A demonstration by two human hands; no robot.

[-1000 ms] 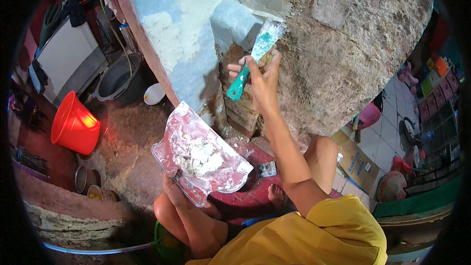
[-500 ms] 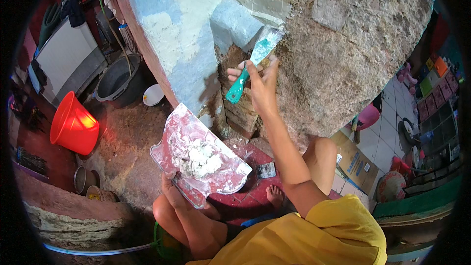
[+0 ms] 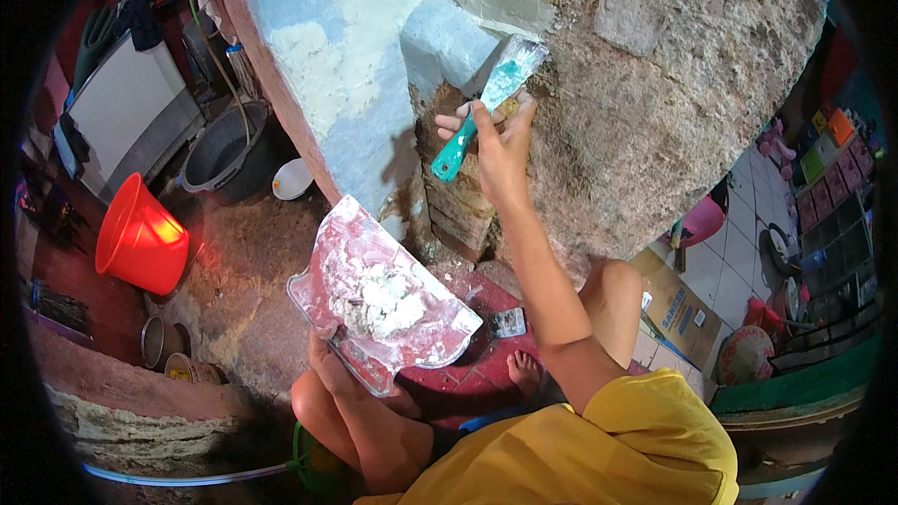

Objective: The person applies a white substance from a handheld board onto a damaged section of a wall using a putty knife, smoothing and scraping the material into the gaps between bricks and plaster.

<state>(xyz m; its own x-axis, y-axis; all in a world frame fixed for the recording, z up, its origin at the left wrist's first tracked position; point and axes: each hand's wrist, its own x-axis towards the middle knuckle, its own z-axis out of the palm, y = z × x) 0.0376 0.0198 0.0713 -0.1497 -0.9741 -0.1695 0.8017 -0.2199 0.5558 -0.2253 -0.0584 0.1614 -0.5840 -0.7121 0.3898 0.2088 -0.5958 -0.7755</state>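
My right hand [image 3: 500, 145] grips a putty knife [image 3: 456, 151] by its green handle, its fingers behind and the thumb along the front. The white-smeared blade points up and right, at the edge where pale blue plaster [image 3: 449, 42] meets the rough bare wall [image 3: 645, 103]; whether it touches cannot be made out. Low on the left, my left hand [image 3: 325, 353] holds the edge of a reddish, half-round board [image 3: 440, 341]. A heap of white putty [image 3: 383, 304] lies on the board's middle, with smears around it. Most of the left fingers are hidden beneath the board.
An orange-red bucket [image 3: 140, 238], a black tub [image 3: 224, 164] and a small white bowl [image 3: 293, 180] stand on the floor at the left. A small grey rectangular piece [image 3: 508, 323] lies beside my bare foot. Flattened cardboard [image 3: 683, 304] rests at the right.
My right hand has shifted slightly upward with the putty knife, and the blade sits a little higher along the plaster edge. The board in my left hand is nearly unmoved.
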